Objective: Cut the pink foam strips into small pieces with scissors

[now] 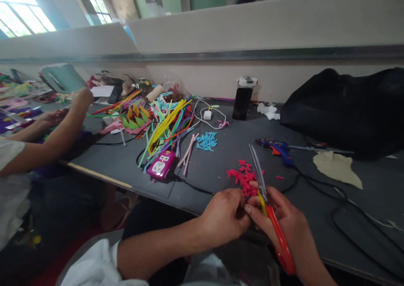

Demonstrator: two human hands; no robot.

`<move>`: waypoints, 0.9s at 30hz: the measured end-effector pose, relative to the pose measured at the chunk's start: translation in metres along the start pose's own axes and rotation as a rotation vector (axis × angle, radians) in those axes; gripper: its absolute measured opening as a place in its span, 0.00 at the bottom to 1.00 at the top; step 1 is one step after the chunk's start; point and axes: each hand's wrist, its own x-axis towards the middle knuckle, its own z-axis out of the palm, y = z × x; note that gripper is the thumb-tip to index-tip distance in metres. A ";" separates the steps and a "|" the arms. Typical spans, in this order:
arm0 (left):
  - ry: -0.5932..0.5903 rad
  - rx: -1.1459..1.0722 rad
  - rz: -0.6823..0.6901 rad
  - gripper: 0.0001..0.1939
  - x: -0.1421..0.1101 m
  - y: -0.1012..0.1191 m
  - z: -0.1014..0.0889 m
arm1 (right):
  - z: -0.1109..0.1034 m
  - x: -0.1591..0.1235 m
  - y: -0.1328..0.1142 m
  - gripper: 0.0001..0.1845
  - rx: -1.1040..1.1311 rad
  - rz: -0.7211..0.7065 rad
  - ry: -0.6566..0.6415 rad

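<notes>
So the whole thing happens on a long dark table (221, 159) with a black bag (347, 109) slumped at the far right and a co-worker's arm (47, 138) reaching in from the left. A big tangle of coloured pipe cleaners (164, 126) sits mid-table, well apart from the action.

Right at the near edge, the right hand (290, 218) is wrapped around the red handles of the scissors (265, 193), fingers closed on them. The blades run up and away from the person, tips tilted slightly left, and look nearly shut.

The left hand (224, 216) is just beside it, fingers pinched together on something small at the base of the blades; I can't make out what it is.

The pile of red bits (244, 178) lies just beyond both hands, touching the blades' left side, so it's the left fingers that sit nearer.
</notes>
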 end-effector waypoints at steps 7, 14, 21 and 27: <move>-0.008 0.035 0.028 0.07 0.003 -0.003 0.002 | 0.000 -0.007 0.016 0.25 -0.161 -0.049 0.127; -0.010 -0.080 0.034 0.02 0.001 -0.003 0.005 | -0.005 -0.003 0.016 0.19 -0.160 -0.057 0.106; -0.299 -0.772 -0.326 0.10 0.014 -0.012 -0.010 | -0.020 0.003 0.001 0.18 0.011 0.004 -0.041; -0.327 -0.848 -0.344 0.13 0.015 -0.009 -0.011 | -0.025 0.005 0.001 0.18 0.049 -0.017 -0.083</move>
